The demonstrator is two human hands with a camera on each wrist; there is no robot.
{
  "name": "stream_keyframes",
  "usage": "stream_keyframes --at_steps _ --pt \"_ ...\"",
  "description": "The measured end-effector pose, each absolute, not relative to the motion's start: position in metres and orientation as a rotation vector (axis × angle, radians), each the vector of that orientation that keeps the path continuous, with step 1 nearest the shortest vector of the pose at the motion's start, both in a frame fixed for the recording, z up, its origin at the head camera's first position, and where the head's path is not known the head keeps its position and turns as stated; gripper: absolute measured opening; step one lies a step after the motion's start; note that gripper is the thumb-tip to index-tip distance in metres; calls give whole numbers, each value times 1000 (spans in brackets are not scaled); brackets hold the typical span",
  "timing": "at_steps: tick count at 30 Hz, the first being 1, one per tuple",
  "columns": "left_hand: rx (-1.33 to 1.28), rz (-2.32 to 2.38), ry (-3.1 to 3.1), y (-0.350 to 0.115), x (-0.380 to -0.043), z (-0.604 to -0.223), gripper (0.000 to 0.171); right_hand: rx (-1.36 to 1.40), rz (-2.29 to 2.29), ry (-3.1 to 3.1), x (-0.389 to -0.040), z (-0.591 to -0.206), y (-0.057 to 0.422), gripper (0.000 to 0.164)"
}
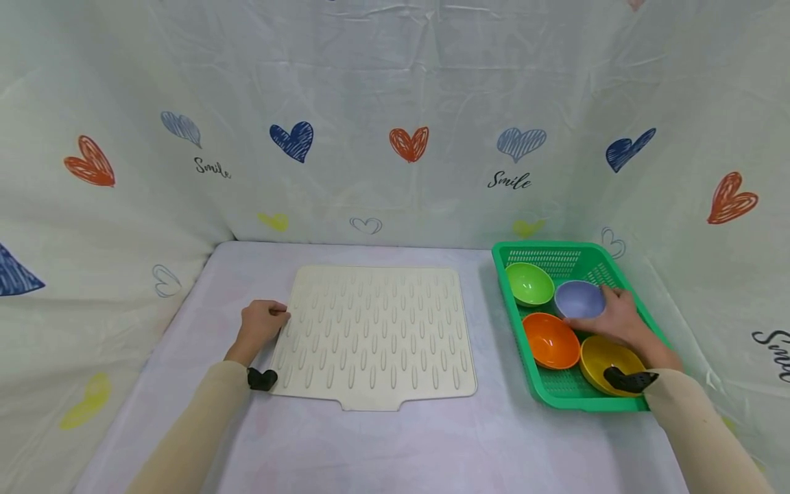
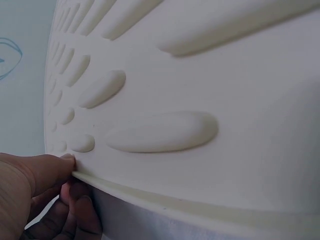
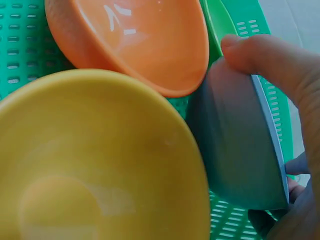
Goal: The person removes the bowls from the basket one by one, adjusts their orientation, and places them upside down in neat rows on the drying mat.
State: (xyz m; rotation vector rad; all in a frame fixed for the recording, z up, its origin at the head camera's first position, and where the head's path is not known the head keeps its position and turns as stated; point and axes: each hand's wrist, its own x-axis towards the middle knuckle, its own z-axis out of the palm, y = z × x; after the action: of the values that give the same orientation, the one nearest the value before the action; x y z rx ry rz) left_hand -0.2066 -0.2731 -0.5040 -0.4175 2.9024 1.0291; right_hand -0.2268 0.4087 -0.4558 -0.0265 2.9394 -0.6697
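Observation:
A cream ridged drying mat [image 1: 373,329] lies on the table, its tab toward the near side. My left hand [image 1: 262,324] pinches its left edge; in the left wrist view the thumb [image 2: 47,170] is on top, the fingers curled below. At the right, my right hand [image 1: 614,319] grips a lavender bowl [image 1: 579,300] across its sides, inside a green basket [image 1: 537,384]. In the right wrist view this bowl [image 3: 235,135] stands between thumb and fingers. Around it in the basket are a lime green bowl [image 1: 529,284], an orange bowl [image 1: 551,341] and a yellow bowl [image 1: 601,360].
A pale cloth covers the table [image 1: 432,446]. Behind and at both sides hangs a white curtain [image 1: 432,82] printed with hearts and "Smile". The basket's raised rim surrounds the bowls, which sit close together. My right forearm passes over the basket's near right corner.

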Motion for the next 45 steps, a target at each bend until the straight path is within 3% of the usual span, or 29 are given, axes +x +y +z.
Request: stream_keyframes --at_steps 26,45 --pt "-386 1004 2927 -272 -205 -503 28 -43 -819 3035 -221 -415 370 122" --pt "-424 1013 2898 -274 -208 -505 28 -99 -842 3000 -218 -386 315 119"
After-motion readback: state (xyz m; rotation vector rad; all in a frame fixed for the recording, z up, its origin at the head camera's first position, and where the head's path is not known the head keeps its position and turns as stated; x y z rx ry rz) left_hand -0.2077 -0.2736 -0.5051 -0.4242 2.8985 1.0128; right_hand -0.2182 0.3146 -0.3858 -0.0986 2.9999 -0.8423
